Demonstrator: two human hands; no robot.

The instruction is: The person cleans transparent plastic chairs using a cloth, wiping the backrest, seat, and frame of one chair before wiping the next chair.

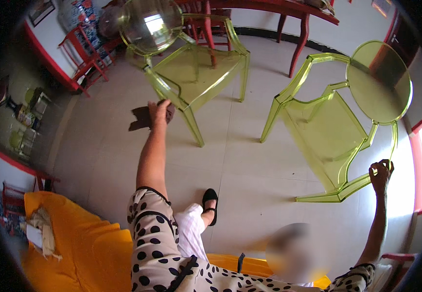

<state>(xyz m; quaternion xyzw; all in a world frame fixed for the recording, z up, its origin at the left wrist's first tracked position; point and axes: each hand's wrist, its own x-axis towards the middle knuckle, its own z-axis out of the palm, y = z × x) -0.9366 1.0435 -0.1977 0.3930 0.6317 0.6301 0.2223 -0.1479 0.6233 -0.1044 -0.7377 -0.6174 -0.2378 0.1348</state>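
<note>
Two transparent green plastic armchairs with round backs stand before me. My left hand (160, 111) holds a crumpled dark brown cloth (141, 118) against the front corner of the armrest of the left chair (211, 73). Further right, my right hand (381, 175) has its fingers closed around the near armrest of the right chair (324, 135), close to where the armrest meets the back.
A red wooden table (269, 6) stands behind the chairs. At the left are a red wooden chair (87, 60) and a large patterned vase (83, 25). An orange cloth cover (83, 248) lies low left. Beside me, at the bottom, is another person, blurred (298, 252).
</note>
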